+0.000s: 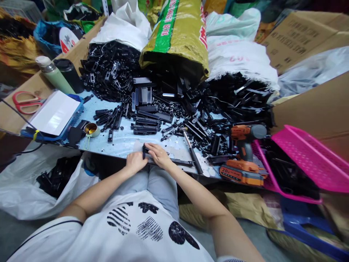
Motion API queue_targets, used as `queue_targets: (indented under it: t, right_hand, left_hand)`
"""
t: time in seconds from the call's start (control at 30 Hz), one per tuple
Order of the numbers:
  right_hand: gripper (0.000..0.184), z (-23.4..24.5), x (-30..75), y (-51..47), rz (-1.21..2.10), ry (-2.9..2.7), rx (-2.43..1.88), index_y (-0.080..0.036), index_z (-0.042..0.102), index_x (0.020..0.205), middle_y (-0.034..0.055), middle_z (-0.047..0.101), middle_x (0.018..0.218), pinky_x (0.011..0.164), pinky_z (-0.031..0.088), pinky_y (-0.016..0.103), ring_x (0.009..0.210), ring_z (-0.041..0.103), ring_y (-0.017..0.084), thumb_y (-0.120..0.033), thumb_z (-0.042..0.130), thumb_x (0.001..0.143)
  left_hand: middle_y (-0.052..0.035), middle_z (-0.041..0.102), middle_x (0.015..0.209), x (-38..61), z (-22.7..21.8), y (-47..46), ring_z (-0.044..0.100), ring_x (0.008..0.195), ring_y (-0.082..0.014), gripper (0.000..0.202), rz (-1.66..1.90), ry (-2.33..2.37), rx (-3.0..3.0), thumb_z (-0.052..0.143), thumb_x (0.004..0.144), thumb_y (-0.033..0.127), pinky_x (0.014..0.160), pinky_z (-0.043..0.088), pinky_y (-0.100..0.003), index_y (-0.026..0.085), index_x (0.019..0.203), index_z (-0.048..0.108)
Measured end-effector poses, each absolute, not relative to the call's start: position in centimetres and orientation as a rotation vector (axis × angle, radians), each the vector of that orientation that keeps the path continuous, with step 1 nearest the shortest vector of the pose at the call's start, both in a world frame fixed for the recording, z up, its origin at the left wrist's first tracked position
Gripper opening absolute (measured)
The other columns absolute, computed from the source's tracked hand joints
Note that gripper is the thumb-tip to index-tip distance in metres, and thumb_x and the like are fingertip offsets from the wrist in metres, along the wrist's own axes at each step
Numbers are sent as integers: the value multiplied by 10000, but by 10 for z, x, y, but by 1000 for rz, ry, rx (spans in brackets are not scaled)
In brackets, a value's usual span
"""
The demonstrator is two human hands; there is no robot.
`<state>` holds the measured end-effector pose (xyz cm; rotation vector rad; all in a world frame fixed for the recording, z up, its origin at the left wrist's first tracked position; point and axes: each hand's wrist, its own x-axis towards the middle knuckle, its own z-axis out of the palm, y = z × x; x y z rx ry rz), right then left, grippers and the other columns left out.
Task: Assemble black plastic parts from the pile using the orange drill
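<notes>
At the table's front edge my left hand [135,162] is closed around the lower end of a small black part [144,150]. My right hand [158,155] has its fingers curled over the same part from the right. A long black bar [181,162] runs out along the edge from beneath the right hand; whether it joins the part is hidden. To its right lies a hammer [193,153], handle toward me. Just beyond the hands are stacks of black strips [145,125] and scattered small metal pieces [174,109].
An orange cordless drill [242,154] stands at right, beside a pink basket [313,160]. Sacks spilling black parts [111,69] line the back. At left are a small metal cup [92,130], a blue tray [73,116], red scissors [27,102] and bottles [56,74]. A white bag [21,185] hangs below.
</notes>
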<state>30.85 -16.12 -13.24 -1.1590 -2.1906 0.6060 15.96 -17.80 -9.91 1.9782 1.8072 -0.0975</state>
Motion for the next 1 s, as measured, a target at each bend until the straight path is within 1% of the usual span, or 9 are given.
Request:
queue_targets:
  t: [0.23,0.5,0.57,0.63,0.7,0.73,0.8,0.9,1.0]
  right_hand:
    - [450,-134,304,-166,485,-2279,-1270,-186,505,1333,106,548,1273,969,430,416,1095,501,224,-362,301,973]
    - [455,-130,298,-170,397,-2323,-1314,-199,520,1317,104,536,1288,942,434,420,1080,499,228,-355,258,979]
    - [486,-125,315,-179,342,-2359,-1218,-181,463,1357,116,464,1367,987,397,425,1175,457,235,-411,280,970]
    - [607,-124,344,-192,206,-2336,-1262,-146,426,1373,154,416,1396,999,371,443,1232,413,271,-539,374,913]
    - [782,-127,377,-204,20,-2265,-1484,-98,479,1313,207,482,1303,923,400,445,1160,464,317,-681,474,793]
    - [804,-131,392,-209,-57,-2246,-1598,-81,544,1231,215,549,1196,853,423,418,1069,519,315,-722,496,747]
    - [710,-137,413,-215,-140,-2291,-1729,-91,654,961,167,636,906,703,422,337,841,585,258,-743,489,733]
    - [616,-140,422,-214,-174,-2384,-1690,-140,600,635,79,592,621,571,347,268,627,562,170,-712,436,794]
    - [615,-128,414,-208,-178,-2434,-1536,-149,563,602,58,573,589,547,306,251,579,534,134,-674,364,854]
  left_hand:
    - [-158,689,910,157,-98,-178,658,898,-277,357,-58,1836,1972,478,862,400,785,483,-341,130,976,682]
    - [-126,682,881,164,-106,-191,656,811,-242,310,123,1715,2097,415,908,323,696,479,-314,136,976,654]
    - [-133,670,893,156,-108,-184,638,855,-254,313,195,1651,2264,421,914,335,720,470,-333,136,959,658]
    - [-150,645,1026,148,-111,-171,600,973,-264,334,346,1420,2556,404,932,353,793,449,-358,143,1043,639]
    - [-159,584,1185,147,-116,-155,546,1082,-261,371,426,979,2855,412,937,381,863,416,-369,155,1181,576]
    - [-162,567,1214,150,-119,-147,537,1092,-257,406,401,772,2951,431,930,400,870,409,-366,153,1233,540]
    - [-173,593,1155,159,-123,-136,558,1036,-253,488,297,572,3038,466,911,441,828,418,-351,112,1270,502]
    - [-160,651,926,173,-123,-128,596,878,-244,482,198,684,3019,446,910,482,719,432,-323,64,1084,610]
    - [-126,663,792,174,-119,-126,614,772,-220,486,216,861,2931,378,938,480,649,430,-300,103,815,660]
